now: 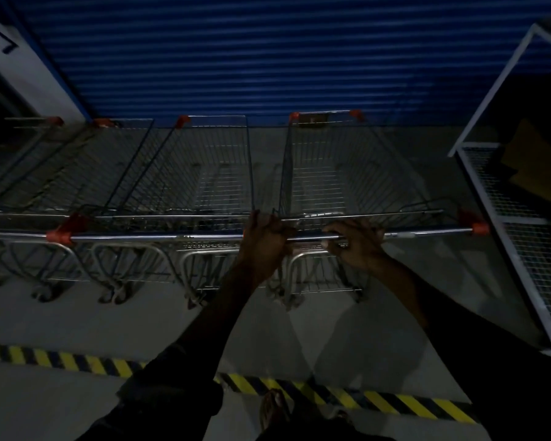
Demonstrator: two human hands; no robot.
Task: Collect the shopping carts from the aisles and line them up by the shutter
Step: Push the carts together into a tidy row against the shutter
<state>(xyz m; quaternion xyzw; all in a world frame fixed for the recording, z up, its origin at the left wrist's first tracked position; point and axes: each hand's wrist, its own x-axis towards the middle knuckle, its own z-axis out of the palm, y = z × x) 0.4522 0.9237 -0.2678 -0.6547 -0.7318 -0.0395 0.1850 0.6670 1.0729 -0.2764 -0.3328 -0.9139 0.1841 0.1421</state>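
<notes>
- Currently: the rightmost cart (pixel 325 173) is held by its handle bar (pixel 427 232), nose toward the blue shutter (pixel 268 58) and close to it.
- The left hand (pixel 263 238) and right hand (pixel 353 243) are both seen on the bar, near each other and left of its middle. The right hand's fingers (pixel 333 246) are curled round the bar. The left hand is closed over it too, though whether the basket rim is also caught cannot be told in this light.
- The parked carts (pixel 210 173) are lined up to the left, noses at the shutter. A gap is seen between the nearest one and the held cart.
- Step judged: final placement of this cart in the row.
- Method noted: the cart should be eased sideways to close that gap, and its handle kept level with the neighbouring handles.
- With both hands left of centre, the cart is likely to swivel when pushed, so a wider grip is advised.
- Caution: the white mesh rack (pixel 519 249) stands near the cart's right side, so contact there is to be avoided.
- The hazard stripe (pixel 395 404) lies behind the row, by the person's feet.
</notes>
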